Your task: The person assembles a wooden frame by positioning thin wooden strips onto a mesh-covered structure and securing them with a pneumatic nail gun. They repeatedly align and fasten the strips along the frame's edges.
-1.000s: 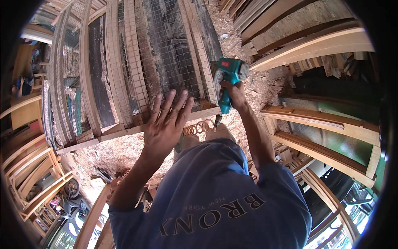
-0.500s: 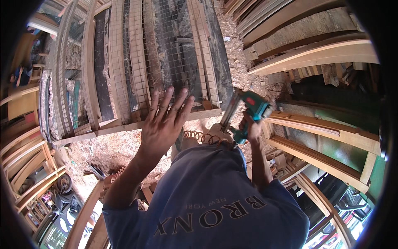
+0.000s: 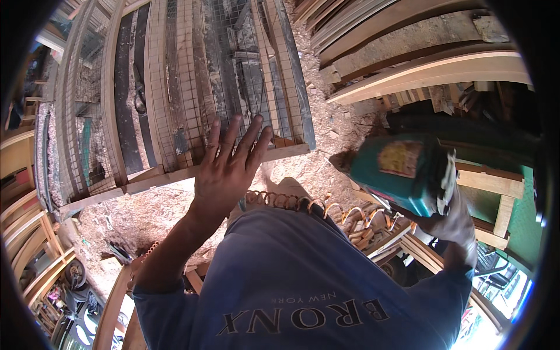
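My left hand (image 3: pixel 224 166) is spread open, fingers pointing away from me, over the near rail (image 3: pixel 143 182) of a slatted wooden frame covered in wire mesh (image 3: pixel 160 99). Whether the palm presses on the wood I cannot tell. Raised on the right side, my right hand (image 3: pixel 454 220) is closed around a green pneumatic nail gun (image 3: pixel 429 154), which looms large near the camera. A coiled orange air hose (image 3: pixel 286 201) runs across in front of my body toward the gun. The gun hides part of the right hand's fingers.
Wood shavings cover the floor (image 3: pixel 332 131). Long boards (image 3: pixel 431 73) are stacked at the far right, with a timber frame (image 3: pixel 490 181) below them. Curved wooden pieces (image 3: pixel 29 216) stand at the left. Offcuts (image 3: pixel 364 236) lie beneath the hose.
My right hand has lifted the nail gun up and to the right, away from the frame's near corner, stretching the hose. The left hand stays spread at the rail.
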Motion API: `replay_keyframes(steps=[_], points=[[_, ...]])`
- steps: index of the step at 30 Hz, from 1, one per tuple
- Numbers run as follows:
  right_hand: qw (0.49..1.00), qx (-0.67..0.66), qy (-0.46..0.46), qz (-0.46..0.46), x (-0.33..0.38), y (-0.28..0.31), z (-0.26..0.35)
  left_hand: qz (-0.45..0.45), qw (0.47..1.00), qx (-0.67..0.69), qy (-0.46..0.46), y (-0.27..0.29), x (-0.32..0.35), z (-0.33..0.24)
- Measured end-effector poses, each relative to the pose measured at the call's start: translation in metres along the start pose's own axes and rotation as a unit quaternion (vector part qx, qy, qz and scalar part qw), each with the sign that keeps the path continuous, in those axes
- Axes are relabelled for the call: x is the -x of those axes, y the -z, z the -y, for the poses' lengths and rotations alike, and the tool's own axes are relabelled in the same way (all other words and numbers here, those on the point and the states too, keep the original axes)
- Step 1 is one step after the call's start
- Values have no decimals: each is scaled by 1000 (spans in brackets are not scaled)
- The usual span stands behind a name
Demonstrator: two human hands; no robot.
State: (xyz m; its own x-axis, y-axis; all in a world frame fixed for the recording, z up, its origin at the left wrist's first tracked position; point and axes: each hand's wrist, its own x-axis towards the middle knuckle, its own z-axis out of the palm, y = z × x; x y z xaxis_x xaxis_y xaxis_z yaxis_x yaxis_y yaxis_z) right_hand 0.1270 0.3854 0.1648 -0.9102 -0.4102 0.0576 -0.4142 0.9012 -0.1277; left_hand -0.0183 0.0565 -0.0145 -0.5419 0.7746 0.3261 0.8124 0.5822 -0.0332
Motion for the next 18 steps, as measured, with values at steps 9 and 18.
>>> replay_keyframes(steps=[9,18], points=[[969,-151,-173,94,-65,-2,-2,12,997,72,14,4,1,2],[972,-99,-126,169,-76,6,3,21,997,70,13,-1,3,1]])
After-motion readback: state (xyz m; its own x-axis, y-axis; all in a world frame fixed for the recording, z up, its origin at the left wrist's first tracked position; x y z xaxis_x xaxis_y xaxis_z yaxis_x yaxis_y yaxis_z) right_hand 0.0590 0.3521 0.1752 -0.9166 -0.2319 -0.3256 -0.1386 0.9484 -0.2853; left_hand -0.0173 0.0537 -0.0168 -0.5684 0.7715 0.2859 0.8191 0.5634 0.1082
